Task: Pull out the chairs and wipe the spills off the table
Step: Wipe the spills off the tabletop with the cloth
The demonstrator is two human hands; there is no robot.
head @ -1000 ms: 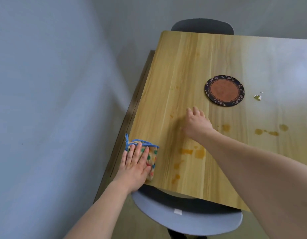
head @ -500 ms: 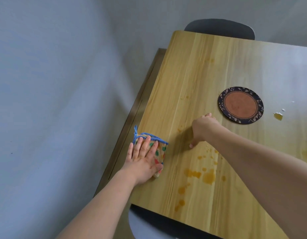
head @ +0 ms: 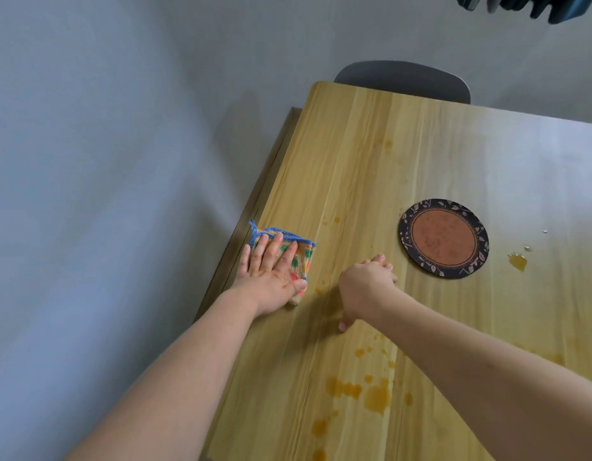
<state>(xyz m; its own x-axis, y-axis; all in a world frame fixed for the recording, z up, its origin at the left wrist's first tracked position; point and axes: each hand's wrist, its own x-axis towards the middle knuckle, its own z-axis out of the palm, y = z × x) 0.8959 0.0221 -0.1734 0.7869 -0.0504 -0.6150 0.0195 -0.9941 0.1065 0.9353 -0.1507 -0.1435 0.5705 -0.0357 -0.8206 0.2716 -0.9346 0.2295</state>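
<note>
So the left hand [head: 271, 277] is pressed flat, fingers spread, on top of a small folded cloth with blue trim and coloured dots [head: 296, 257], pinning it to the light wooden table [head: 371, 161] right by the left edge. Not really gripping it, more palming it down. The right hand [head: 364, 287] is loosely curled with the thumb touching the tabletop just beside the cloth, holding nothing.

The orange spills are mostly untouched as far as I can tell: the big cluster of orange puddles [head: 364, 394] sits nearer the person, under the right forearm, and a smaller orange blob [head: 517, 261] is off past the round dark-rimmed coaster with the brown centre [head: 443, 238].

What worries me: that right forearm hangs right over the big puddles, so dropping it would smear them. Also a flat-palmed cloth could just push liquid around, or over the edge.
</note>
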